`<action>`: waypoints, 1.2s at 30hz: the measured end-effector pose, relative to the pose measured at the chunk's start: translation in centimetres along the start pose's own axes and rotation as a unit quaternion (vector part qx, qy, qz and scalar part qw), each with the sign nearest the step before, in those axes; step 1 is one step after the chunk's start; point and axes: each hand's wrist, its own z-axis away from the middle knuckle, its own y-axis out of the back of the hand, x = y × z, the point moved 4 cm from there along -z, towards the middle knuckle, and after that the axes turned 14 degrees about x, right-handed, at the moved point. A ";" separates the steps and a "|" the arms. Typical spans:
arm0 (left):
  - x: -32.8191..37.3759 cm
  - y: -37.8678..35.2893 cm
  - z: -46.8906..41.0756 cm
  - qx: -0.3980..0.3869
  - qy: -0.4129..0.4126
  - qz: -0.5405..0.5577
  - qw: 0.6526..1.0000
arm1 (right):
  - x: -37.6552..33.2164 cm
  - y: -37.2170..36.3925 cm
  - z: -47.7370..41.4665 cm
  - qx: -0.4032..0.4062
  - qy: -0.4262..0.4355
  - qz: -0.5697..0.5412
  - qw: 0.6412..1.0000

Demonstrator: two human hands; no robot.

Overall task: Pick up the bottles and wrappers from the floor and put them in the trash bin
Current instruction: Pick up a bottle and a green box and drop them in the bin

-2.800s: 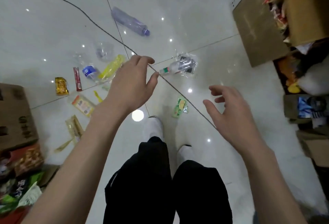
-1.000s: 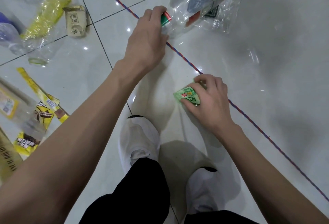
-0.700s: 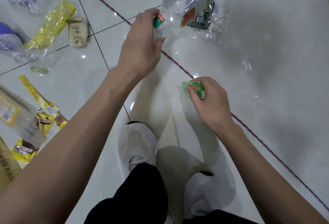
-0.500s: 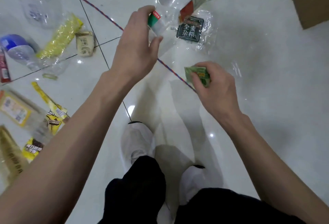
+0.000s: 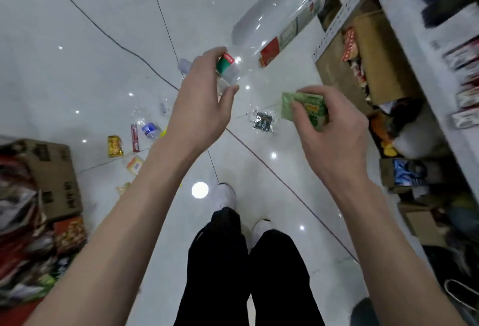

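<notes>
My left hand [image 5: 201, 108] grips a clear plastic bottle [image 5: 278, 14] by its green-capped neck, holding it up high above the floor with its body pointing away to the upper right. My right hand [image 5: 329, 131] pinches a crumpled green wrapper [image 5: 302, 106], also raised. On the white tile floor below lie a dark wrapper in clear film [image 5: 263, 121], a gold wrapper [image 5: 114, 146], a red stick wrapper [image 5: 134, 137], a blue-capped bottle [image 5: 149, 130] and another clear bottle [image 5: 184, 65]. No trash bin is in view.
Cardboard boxes full of snack packs [image 5: 39, 196] stand at the left. Shelving and more boxes [image 5: 375, 56] line the right side. A thin cable [image 5: 103, 32] runs across the tiles. My white shoes [image 5: 225, 196] stand at the bottom middle.
I have straightened up from a crouch. Both hands rose from the floor, the left lifting the bottle and the right lifting the green wrapper; the floor litter now looks farther away.
</notes>
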 end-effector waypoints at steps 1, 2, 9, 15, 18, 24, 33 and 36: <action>2.7 2.5 -0.6 0.008 -0.002 0.000 1.000 | -2.7 2.4 -1.4 0.009 0.006 -0.006 1.000; 5.2 4.9 -1.1 0.015 -0.003 0.000 1.000 | -5.2 4.5 -2.5 0.014 0.009 -0.012 1.000; 20.7 18.6 -0.6 0.060 -0.010 -0.005 0.998 | -18.9 17.6 -8.2 0.035 0.008 -0.063 0.997; 28.8 26.4 3.0 0.108 -0.016 0.004 0.994 | -25.8 26.0 -8.7 0.043 0.006 -0.103 0.994; 31.0 29.0 5.1 0.126 -0.020 0.013 0.992 | -27.7 28.3 -7.4 0.037 0.022 -0.096 0.994; 32.0 33.4 9.5 0.138 -0.024 0.015 0.990 | -30.5 31.9 -2.7 0.053 0.043 -0.104 0.992; 31.5 36.5 19.1 0.097 -0.065 0.042 0.992 | -32.8 37.0 9.5 0.124 0.031 -0.059 0.990; 31.9 36.2 22.6 0.060 -0.062 0.066 0.994 | -32.5 39.5 14.0 0.150 0.004 -0.033 0.988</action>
